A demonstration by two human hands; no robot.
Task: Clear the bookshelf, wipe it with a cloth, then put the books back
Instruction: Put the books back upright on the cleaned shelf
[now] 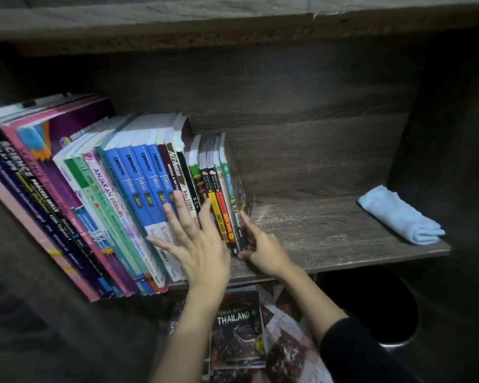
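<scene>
A row of books (116, 194) stands leaning on the left half of the dark wooden shelf (329, 233). My left hand (197, 244) lies flat with spread fingers against the spines of the blue and thin books. My right hand (260, 247) touches the outer cover and bottom corner of the last thin book (239, 217) at the row's right end, index finger straight along it and thumb under the corner. A folded light-blue cloth (398, 215) lies at the shelf's right end, apart from both hands.
Below the shelf edge a stack of books lies flat, topped by a dark one titled THAILAND (237, 330). A dark round bin (371, 308) stands lower right. The shelf above (233, 20) overhangs. A dark side panel (448, 134) closes the right.
</scene>
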